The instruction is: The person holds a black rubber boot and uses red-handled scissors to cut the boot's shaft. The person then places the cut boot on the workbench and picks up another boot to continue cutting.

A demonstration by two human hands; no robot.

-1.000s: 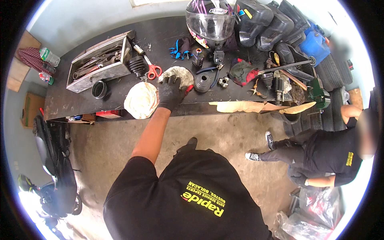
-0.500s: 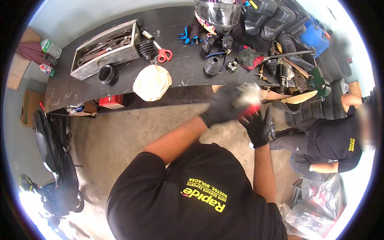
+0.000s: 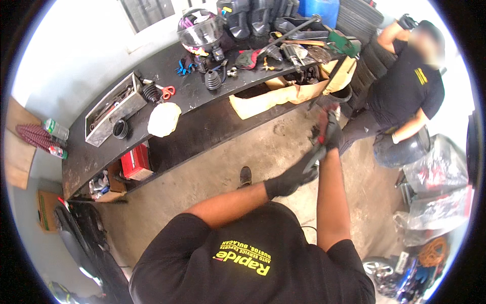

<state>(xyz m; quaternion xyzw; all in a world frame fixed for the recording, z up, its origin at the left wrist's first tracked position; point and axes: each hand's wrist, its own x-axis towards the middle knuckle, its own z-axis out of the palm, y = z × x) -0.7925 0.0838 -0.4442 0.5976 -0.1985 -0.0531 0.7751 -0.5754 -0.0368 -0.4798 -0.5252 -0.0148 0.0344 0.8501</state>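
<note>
Both my hands wear black gloves and meet in front of me, to the right, over the concrete floor. My right hand (image 3: 332,133) is raised and closed around a soft-looking red and pale thing, perhaps a rag (image 3: 322,125); motion smears its outline. My left hand (image 3: 298,175) reaches across from the left, its front end against the right hand near the wrist. The left fingers are blurred and partly hidden, so their grip does not show. A small pale patch shows beside the left hand, too unclear to name.
Ahead stands a black workbench (image 3: 197,99) with a metal tool tray (image 3: 115,109), red-handled scissors (image 3: 167,92), a round pale pad (image 3: 164,119), a rubber boot (image 3: 212,80) and a helmet (image 3: 200,31). A co-worker (image 3: 400,86) stands at right, near a black drum (image 3: 402,149). A motorcycle seat (image 3: 76,235) is at left.
My hands have moved away from the bench edge and closer together, the left one back toward my body. The view has swung, showing more wall and floor. The co-worker appears more upright.
</note>
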